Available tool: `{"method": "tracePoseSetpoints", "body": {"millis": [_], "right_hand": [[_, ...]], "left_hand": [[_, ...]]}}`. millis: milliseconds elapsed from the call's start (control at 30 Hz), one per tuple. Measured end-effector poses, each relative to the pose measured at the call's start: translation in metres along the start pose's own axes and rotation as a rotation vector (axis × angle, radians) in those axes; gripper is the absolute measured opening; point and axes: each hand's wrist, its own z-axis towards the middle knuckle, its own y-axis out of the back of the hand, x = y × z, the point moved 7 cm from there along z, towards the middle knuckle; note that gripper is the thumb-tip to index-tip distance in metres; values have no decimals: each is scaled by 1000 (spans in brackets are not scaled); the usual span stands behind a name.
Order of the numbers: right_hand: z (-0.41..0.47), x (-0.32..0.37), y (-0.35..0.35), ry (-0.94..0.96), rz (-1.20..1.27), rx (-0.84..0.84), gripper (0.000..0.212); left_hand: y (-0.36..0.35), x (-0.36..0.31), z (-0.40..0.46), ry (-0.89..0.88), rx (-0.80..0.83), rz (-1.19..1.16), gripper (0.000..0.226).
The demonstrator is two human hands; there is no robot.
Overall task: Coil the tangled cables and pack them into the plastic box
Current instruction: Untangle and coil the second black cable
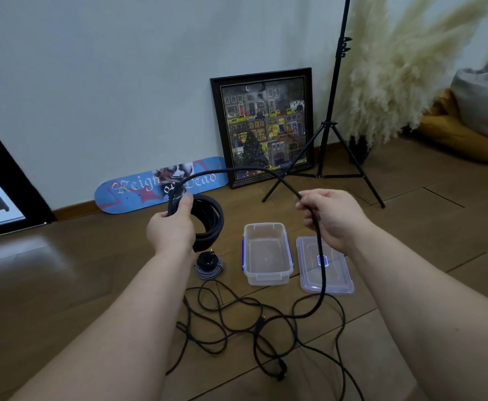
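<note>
Coiling the thick black cable above the plastic box point(266, 254).

My left hand point(171, 229) grips the black coil point(208, 219) left of the box; my right hand point(331, 217) pinches the cable's free run point(320, 256) over the lid point(325, 266), right of the box. Tangled cables point(237, 322) lie just nearer me than the box, with a small wound bundle point(209, 266) at its left.

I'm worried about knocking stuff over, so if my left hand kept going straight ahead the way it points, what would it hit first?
Probably the skateboard deck leaning on the wall, past the coil the left hand grips. Depth is hard to judge from one view.
</note>
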Motion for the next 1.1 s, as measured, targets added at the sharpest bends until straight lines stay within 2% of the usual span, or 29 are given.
{"method": "tracePoseSetpoints", "body": {"millis": [100,133,167,300,367,433,533,567,667,700,733,800,867,933,1033,1100], "right_hand": [[-6,-19,0,-141,-498,114,20],[-9,-21,-3,-160,-598,150,21],[-11,-17,-7,-149,-580,171,20],[-12,40,-15,131,117,121,12],[-10,48,-12,184,258,71,14],[-6,33,-4,148,188,-23,18],[4,14,23,112,-348,-293,19],[6,10,31,103,-417,-352,15],[9,7,40,114,-254,-400,6],[7,13,40,173,-296,-410,7],[4,21,35,250,-443,-409,8],[-3,29,14,333,-929,-335,11],[-5,19,-10,295,-1414,-177,16],[-11,6,-33,239,-1693,58,19],[-35,-5,-72,277,-1695,533,15],[-54,0,-88,269,-1435,764,17]], "left_hand": [[-2,0,-1,7,17,7,49],[-2,0,-2,8,20,9,48],[-3,1,-3,10,21,9,46],[-6,0,-5,8,32,16,42],[-5,-1,-5,0,35,28,42],[-5,-1,-6,3,37,26,43],[-5,0,-7,45,40,-2,41],[-4,1,-7,63,34,-21,41],[-1,3,-3,84,15,-17,44],[-1,4,-2,82,17,-1,43],[-1,4,-1,77,19,13,43],[-3,5,-1,64,26,41,42],[-4,3,-2,30,31,71,39],[-5,0,-2,-35,33,121,36],[-5,-7,-1,-150,41,258,41],[-8,-10,-4,-211,64,358,44]]}}
